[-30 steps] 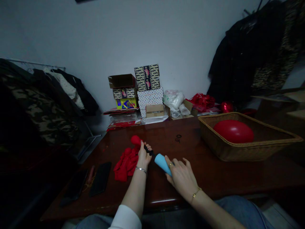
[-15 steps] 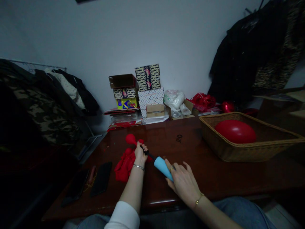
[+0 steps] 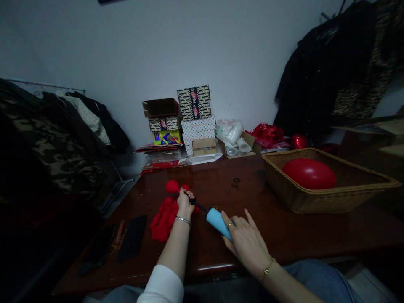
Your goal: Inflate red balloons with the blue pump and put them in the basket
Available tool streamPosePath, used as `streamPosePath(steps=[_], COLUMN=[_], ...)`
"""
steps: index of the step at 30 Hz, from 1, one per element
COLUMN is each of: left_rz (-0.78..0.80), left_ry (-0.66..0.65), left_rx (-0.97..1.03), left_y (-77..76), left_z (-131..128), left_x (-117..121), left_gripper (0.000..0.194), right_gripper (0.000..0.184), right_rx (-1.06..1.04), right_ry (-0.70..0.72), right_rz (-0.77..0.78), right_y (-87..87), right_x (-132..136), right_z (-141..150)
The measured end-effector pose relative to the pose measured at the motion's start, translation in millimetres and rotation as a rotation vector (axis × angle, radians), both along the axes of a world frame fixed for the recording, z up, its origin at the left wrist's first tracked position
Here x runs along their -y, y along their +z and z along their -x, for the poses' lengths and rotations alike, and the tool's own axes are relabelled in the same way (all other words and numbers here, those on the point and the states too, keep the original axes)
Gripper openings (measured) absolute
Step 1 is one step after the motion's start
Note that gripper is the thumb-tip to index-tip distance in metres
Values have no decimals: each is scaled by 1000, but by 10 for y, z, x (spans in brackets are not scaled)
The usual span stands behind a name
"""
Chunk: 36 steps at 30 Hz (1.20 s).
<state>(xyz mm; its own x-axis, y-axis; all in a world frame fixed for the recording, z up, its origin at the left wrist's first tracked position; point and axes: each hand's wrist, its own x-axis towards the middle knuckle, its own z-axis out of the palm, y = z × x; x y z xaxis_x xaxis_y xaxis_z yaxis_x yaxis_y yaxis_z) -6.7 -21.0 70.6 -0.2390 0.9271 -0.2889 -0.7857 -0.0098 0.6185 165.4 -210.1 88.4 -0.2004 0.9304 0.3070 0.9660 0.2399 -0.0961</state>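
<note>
A hand balloon pump with a light blue barrel [image 3: 218, 223] and a black rod slants across the desk between my hands. My left hand [image 3: 185, 203] is closed around the pump's black nozzle end and the neck of a small, partly swollen red balloon [image 3: 172, 186]. My right hand [image 3: 244, 233] is wrapped round the blue barrel, some fingers stretched along it. Beneath and left of my left wrist lies a heap of limp red balloons [image 3: 162, 221], partly covered by that hand.
To the right, a wicker basket [image 3: 299, 204] holds a big inflated red balloon [image 3: 309, 173]. Dark loops [image 3: 235, 183] lie mid-desk. Two dark flat objects, one a black slab [image 3: 132, 237], are at left. Stacked boxes [image 3: 198, 130] and plastic bags [image 3: 229, 131] line the wall.
My left hand and the nozzle have shifted left, and my right hand slightly right and down with the barrel. More of the black rod shows between them.
</note>
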Motion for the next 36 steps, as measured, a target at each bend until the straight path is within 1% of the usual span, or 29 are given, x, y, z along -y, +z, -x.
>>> streamPosePath(steps=[5,9,12,16,21,25,30,33,36], left_rz=[-13,-18,-21,-13,1,9,-12,-1,20], left_ry=[-74,-99,-96,-54,-25,-19,-18,-35,-54], left_rx=[18,21,10,-3,-28,-39,-26,-49,-60], left_y=[-56,-54,-41,-26,15,64,85,66,26], left_z=[-38,-102,-111,-25,138,196,114,8,-100], left_x=[67,92,80,22,-85,-145,-108,-35,40], left_gripper=[27,27,26,24,26,27,26,25,25], right_gripper=[54,54,53,55,56,54,50,51,52], right_rx=[10,1,-4,-8,-36,-35,-32,-28,-26], right_ry=[4,-12,-23,-11,7,5,-32,-41,-40], right_rz=[0,-20,-19,-28,-30,-62,-89,-85,-84], right_y=[56,33,14,-9,-67,-101,-77,-72,-77], right_x=[-177,-329,-383,-314,-104,30,73,5,-120], right_z=[160,296,357,325,125,-14,-39,10,94])
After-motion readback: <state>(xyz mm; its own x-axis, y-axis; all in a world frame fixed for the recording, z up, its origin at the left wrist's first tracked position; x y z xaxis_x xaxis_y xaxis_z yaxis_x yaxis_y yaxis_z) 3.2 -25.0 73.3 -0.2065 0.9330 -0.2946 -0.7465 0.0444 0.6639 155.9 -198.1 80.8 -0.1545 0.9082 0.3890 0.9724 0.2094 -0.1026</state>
